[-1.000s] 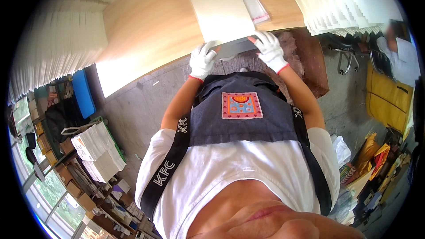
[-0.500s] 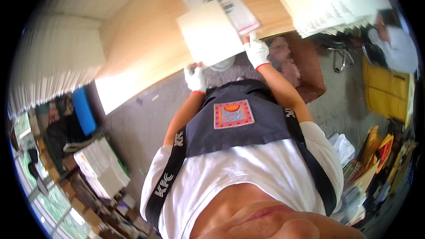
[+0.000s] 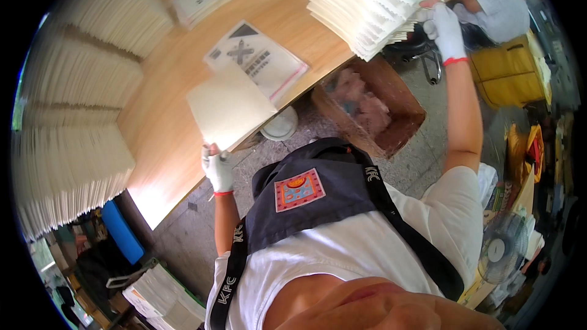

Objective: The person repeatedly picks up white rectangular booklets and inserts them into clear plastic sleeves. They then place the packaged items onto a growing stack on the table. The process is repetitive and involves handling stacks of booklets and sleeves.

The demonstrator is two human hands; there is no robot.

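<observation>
On your wooden table [image 3: 156,125], the tall white paper stack [image 3: 367,0] and the cream sheet [image 3: 229,107] at the near edge seem placed within reach: your left hand [image 3: 218,170] pinches the sheet's corner; your right hand [image 3: 445,32] curls beside the stack, its grip unclear.

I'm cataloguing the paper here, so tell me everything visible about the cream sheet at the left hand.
The cream sheet looks like paper or thin card, roughly rectangular, with no visible print. It lies apparently flat and angled on the wooden table, near edge along the table's front, its far right side over part of a printed white packet. The left hand touches its near corner. I can't tell whether it is one layer or several.
</observation>
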